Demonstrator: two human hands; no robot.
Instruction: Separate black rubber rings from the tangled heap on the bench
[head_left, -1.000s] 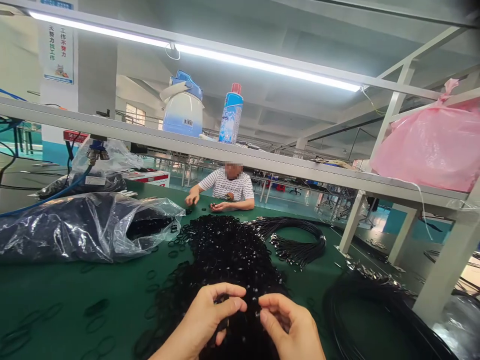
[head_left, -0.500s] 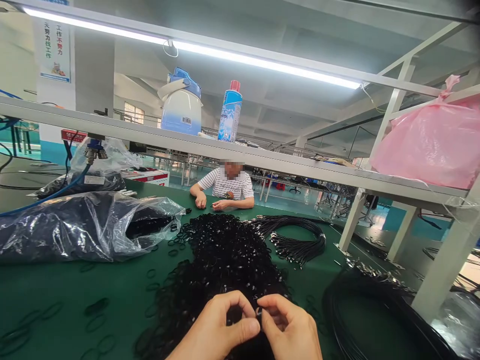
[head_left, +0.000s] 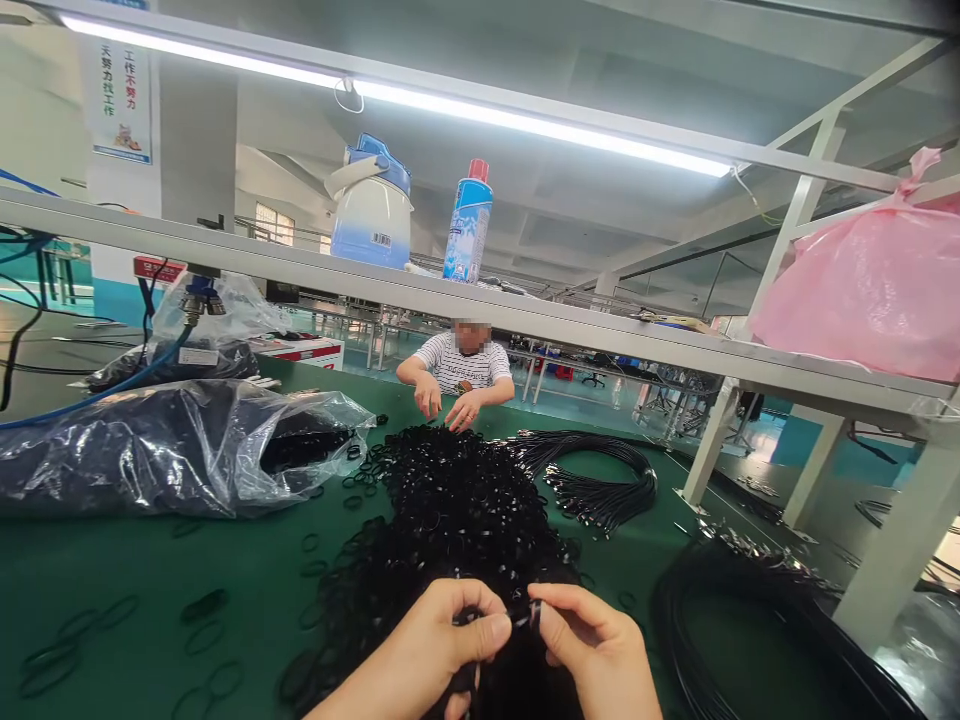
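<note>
My left hand (head_left: 442, 630) is closed in a pinch, with black rubber rings (head_left: 466, 618) looped at its fingers. My right hand (head_left: 592, 640) pinches a small black ring (head_left: 535, 615) between thumb and forefinger. A short dark strip (head_left: 520, 618) shows in the narrow gap between the two hands; whether it joins both pieces is unclear. Both hands hover over the near end of a large heap of black rubber rings (head_left: 465, 490). The lower fingers of both hands are partly hidden.
A clear plastic bag of black items (head_left: 165, 450) lies left. Coiled black cables (head_left: 600, 485) and a larger cable coil (head_left: 697, 620) lie right. A shelf (head_left: 525, 312) crosses above, bearing a jug (head_left: 371, 215) and spray can (head_left: 468, 225). A co-worker (head_left: 465, 370) sits opposite.
My hands have drawn slightly apart, the right moving right with its ring. The co-worker's hands have come forward to the heap's far end. The view has shifted slightly.
</note>
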